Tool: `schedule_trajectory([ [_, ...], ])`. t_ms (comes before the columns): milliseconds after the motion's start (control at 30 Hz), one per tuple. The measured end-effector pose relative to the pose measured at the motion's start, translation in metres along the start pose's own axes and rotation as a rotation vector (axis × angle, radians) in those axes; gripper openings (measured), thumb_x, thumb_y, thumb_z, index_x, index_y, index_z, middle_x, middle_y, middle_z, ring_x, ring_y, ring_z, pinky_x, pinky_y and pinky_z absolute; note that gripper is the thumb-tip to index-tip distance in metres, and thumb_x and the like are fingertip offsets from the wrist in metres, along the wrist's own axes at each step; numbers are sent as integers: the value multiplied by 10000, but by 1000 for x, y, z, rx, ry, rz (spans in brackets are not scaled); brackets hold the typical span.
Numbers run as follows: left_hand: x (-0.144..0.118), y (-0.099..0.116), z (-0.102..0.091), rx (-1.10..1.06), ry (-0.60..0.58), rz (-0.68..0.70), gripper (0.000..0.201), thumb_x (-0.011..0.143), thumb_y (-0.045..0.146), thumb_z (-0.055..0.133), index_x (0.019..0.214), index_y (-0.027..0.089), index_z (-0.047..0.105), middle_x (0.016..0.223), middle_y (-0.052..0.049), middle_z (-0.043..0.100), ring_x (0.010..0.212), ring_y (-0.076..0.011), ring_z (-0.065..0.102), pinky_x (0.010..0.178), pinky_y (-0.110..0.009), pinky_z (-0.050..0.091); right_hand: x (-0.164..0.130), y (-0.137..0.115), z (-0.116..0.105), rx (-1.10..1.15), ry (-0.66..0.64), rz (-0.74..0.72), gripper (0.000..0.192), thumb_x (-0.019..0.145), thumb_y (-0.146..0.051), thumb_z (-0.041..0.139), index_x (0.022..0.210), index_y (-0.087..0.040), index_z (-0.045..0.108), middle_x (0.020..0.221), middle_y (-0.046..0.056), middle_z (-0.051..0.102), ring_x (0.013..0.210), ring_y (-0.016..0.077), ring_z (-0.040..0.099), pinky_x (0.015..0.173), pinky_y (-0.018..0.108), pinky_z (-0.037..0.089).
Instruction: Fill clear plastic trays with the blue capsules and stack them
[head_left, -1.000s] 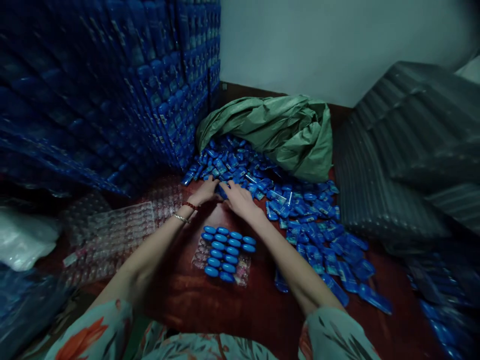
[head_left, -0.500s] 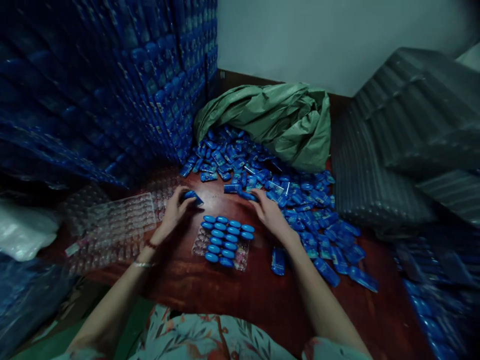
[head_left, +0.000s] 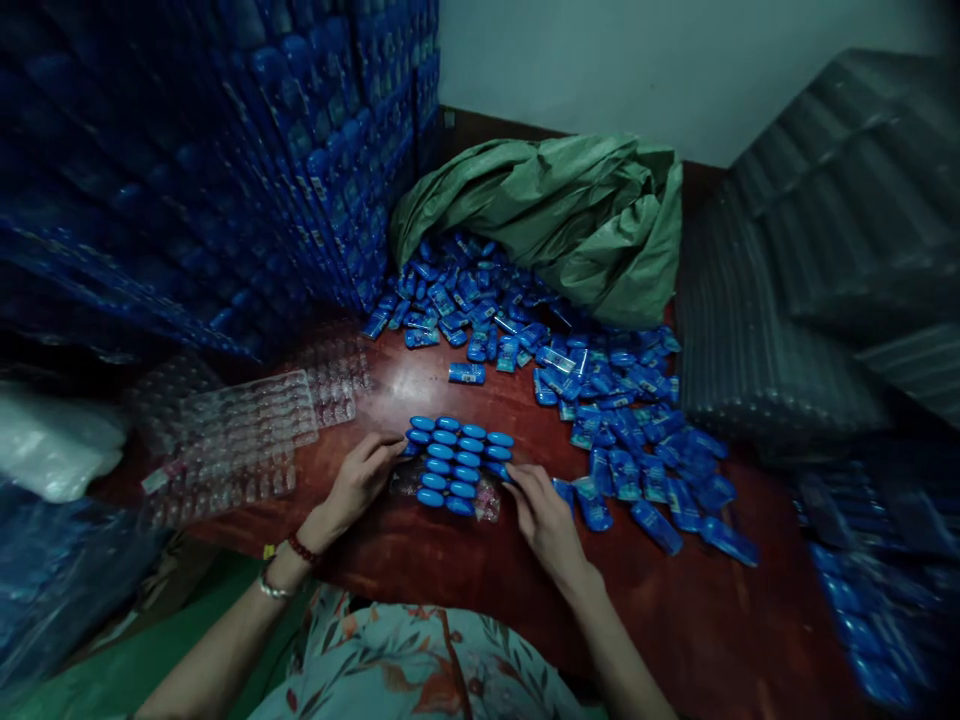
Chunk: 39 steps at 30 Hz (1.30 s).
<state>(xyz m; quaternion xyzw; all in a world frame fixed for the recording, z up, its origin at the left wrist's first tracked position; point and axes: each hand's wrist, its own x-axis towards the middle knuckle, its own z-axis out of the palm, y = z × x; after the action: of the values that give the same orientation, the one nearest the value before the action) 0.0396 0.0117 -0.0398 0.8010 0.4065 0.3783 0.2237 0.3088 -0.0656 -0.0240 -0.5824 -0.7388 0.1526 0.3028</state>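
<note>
A clear blister tray (head_left: 488, 507) lies on the red-brown table (head_left: 465, 585), with several blue oval pieces (head_left: 454, 466) seated in its pockets in rows. My left hand (head_left: 358, 483) is at the tray's left edge, fingertips pinched on a blue piece there. At the tray's right edge my right hand (head_left: 544, 512) has its fingertips on another blue piece. A loose heap of blue pieces (head_left: 607, 400) spreads behind and to the right of the tray. One stray piece (head_left: 466, 373) lies alone just beyond the tray.
A crumpled green sack (head_left: 555, 215) lies at the back of the heap. Tall stacks of filled blue trays (head_left: 225, 150) wall off the left. Empty clear trays (head_left: 240, 430) lie left of my hands, grey ribbed stacks (head_left: 810, 280) on the right, a white bag (head_left: 52, 445) far left.
Both hands pulled back from the loose heap to the tray, the left carrying a blue piece. They now sit at the tray's two side edges. The view tilted down.
</note>
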Motion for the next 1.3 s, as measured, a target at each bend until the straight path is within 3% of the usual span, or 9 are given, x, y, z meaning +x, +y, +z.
schedule_trajectory([
  [167,-1,-9,-8,56,-99,112,274,923,121,379,1112,181,567,991,-85,608,871,-130,605,732,-225,516,8,-6,-14,-249,-233,-131,461,811,14,328,1191,-183,499,942,81,557,828,176,594,715,292,520],
  [367,7,-1,-19,243,-257,303,287,931,125,366,1171,157,521,956,-96,595,846,-162,556,744,-279,501,36,-15,-30,-291,-457,-66,375,805,11,371,1081,-196,518,945,47,525,729,143,576,635,250,480],
  [633,24,11,-21,303,-431,338,250,944,153,340,1080,155,549,908,-82,582,807,-174,510,702,-293,488,16,-2,-27,-79,-382,-52,284,878,-50,370,1067,-201,518,878,27,514,696,125,562,618,228,454],
  [733,24,6,-18,270,-402,301,247,940,151,365,1109,168,544,978,-88,575,848,-164,515,719,-278,486,14,-9,-27,-182,-415,-22,350,853,-18,369,1123,-195,505,931,44,535,752,138,581,650,240,466],
  [933,10,-5,-7,304,-144,268,291,895,145,452,1147,219,578,1066,-107,546,913,-196,512,743,-332,479,37,-45,-10,-530,-544,17,301,843,-39,429,1076,-169,569,998,106,583,849,203,603,718,306,487],
  [1033,17,-3,-7,172,-70,181,219,892,170,476,1057,205,617,968,-74,542,867,-168,532,721,-290,477,34,-47,-2,-562,-446,33,294,871,-95,458,1125,-193,570,979,93,606,838,195,611,703,292,486],
  [1167,62,4,-3,9,-23,12,161,911,233,470,960,172,610,851,-35,579,777,-135,559,697,-246,464,1,-29,-5,-475,-85,155,322,929,-230,440,1241,-223,516,997,68,630,826,164,623,717,262,470],
  [1233,96,2,9,41,-122,2,187,916,284,462,944,166,604,850,-38,593,793,-148,567,717,-256,466,-18,-19,-10,-457,108,339,305,951,-322,393,1179,-203,557,1000,76,639,846,170,629,713,256,460],
  [1300,130,-4,28,171,-287,61,194,903,304,481,941,161,607,920,-64,595,867,-181,570,757,-287,465,-32,-10,-16,-484,183,567,353,951,-402,357,1102,-177,583,997,97,648,847,195,637,661,265,448],
])
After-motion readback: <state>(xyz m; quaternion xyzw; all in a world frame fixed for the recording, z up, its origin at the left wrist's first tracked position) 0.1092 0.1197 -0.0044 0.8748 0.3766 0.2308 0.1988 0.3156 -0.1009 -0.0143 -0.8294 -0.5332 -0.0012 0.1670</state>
